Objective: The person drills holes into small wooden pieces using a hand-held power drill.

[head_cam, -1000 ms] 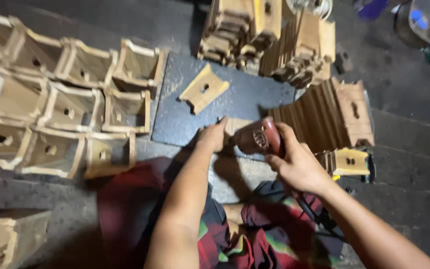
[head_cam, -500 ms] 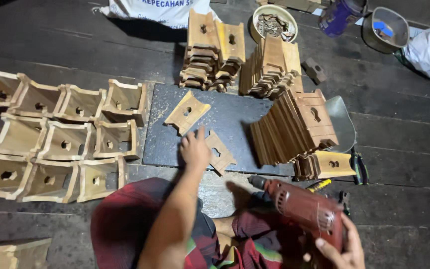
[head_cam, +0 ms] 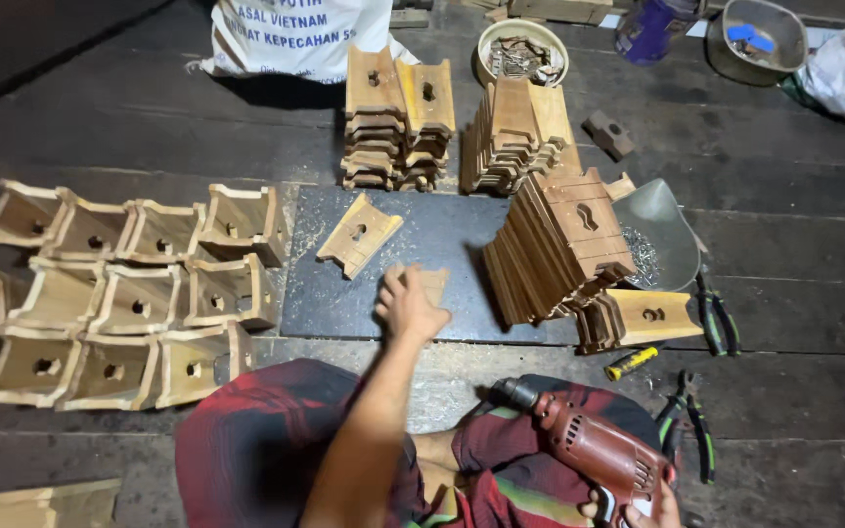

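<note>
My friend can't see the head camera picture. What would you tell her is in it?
A person sitting on a dark wooden floor rests the left hand on a small wooden piece lying on a dark mat. The right hand holds a red drill, with wooden boxes nearby.

place: a small woodworking workshop, worked on the floor
floor: dark wooden planks (head_cam: 794, 196) with sawdust
stock: stacks of cut wooden pieces (head_cam: 555, 240), rows of assembled wooden boxes (head_cam: 119, 293)
tools: red electric drill (head_cam: 594, 445), pliers (head_cam: 714, 318), bowl of screws (head_cam: 522, 49)
</note>
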